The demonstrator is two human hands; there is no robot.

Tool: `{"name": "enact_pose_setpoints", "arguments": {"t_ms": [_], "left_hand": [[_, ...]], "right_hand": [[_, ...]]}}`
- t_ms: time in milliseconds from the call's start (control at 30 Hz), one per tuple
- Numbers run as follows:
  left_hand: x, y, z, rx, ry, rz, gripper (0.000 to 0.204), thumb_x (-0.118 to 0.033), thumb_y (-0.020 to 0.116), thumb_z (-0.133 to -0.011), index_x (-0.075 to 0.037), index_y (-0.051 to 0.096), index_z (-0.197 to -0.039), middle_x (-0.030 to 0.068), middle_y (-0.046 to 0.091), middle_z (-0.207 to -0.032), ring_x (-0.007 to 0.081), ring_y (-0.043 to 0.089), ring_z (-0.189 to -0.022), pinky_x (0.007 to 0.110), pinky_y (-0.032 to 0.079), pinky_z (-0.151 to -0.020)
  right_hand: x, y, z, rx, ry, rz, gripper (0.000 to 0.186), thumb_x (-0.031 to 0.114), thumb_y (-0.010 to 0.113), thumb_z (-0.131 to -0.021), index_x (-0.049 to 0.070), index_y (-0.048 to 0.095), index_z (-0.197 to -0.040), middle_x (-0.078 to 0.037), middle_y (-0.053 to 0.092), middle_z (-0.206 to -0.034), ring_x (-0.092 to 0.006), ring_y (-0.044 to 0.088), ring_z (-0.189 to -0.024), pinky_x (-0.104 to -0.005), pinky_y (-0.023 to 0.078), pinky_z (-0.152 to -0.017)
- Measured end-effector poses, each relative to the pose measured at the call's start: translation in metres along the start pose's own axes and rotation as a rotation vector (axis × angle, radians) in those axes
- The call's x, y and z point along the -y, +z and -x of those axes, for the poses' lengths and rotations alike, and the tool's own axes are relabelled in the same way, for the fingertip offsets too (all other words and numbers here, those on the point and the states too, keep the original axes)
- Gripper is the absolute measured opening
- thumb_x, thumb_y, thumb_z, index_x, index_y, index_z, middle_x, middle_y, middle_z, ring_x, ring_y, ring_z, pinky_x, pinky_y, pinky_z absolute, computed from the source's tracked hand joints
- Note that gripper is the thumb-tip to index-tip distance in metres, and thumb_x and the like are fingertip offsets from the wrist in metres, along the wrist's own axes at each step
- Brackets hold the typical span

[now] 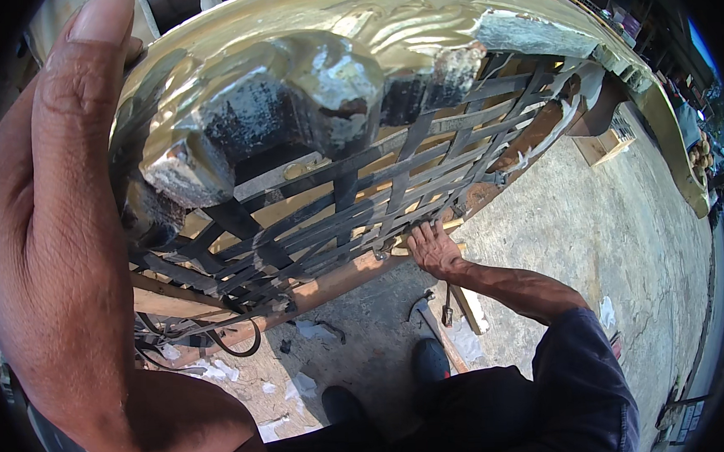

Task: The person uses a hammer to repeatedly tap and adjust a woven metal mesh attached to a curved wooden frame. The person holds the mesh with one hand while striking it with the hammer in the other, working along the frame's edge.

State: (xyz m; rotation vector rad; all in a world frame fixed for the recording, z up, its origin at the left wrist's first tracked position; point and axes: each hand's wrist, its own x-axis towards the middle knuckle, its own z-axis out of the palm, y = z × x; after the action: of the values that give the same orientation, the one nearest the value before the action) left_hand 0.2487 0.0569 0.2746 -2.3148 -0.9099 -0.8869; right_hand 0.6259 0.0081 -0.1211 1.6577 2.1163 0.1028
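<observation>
1. The floor (578, 229) below the frame (441, 26) is rough grey concrete, sunlit to the right of the frame and shaded close under it.
2. White scraps (301, 385) litter the floor on the near side of the frame, around two dark shoes (430, 361).
3. Farther off, beyond the frame's right end, the background is cluttered and too small to make out.
4. The frame stands tilted before the person, its carved, scalloped edge glossy gold, with chipped white and dark patches.
5. Flat black straps (345, 194) cross in an open lattice within the frame, above its brown wooden rail (332, 286).
6. The left hand (65, 244) is at the frame's upper left edge, thumb upright; its other fingers are mostly hidden, so I cannot tell how its grip closes.
7. The right hand (436, 250) is at the frame's lower rail, fingers bent and close together; whether its grip pinches anything is hidden.
8. Near the frame's rail lie a wooden-handled hammer (442, 335), a dark-handled tool (447, 314) and a pale wooden strip (472, 310).
</observation>
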Motion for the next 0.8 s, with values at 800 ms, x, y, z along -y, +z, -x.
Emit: {"name": "enact_pose_setpoints", "arguments": {"t_ms": [800], "left_hand": [[-0.013, 0.010, -0.007, -0.009, 0.035, 0.071, 0.065, -0.033, 0.058, -0.097, -0.010, 0.044, -0.156, 0.0210, 0.056, -0.144, 0.0312, 0.057, -0.135, 0.041, 0.048, -0.115]], "right_hand": [[0.134, 0.004, 0.011, 0.221, 0.567, -2.673, 0.050, 0.057, 0.053, -0.104, 0.009, 0.055, -0.089, -0.003, 0.051, -0.066, -0.0182, 0.049, -0.052, -0.0392, 0.047, -0.053]]}}
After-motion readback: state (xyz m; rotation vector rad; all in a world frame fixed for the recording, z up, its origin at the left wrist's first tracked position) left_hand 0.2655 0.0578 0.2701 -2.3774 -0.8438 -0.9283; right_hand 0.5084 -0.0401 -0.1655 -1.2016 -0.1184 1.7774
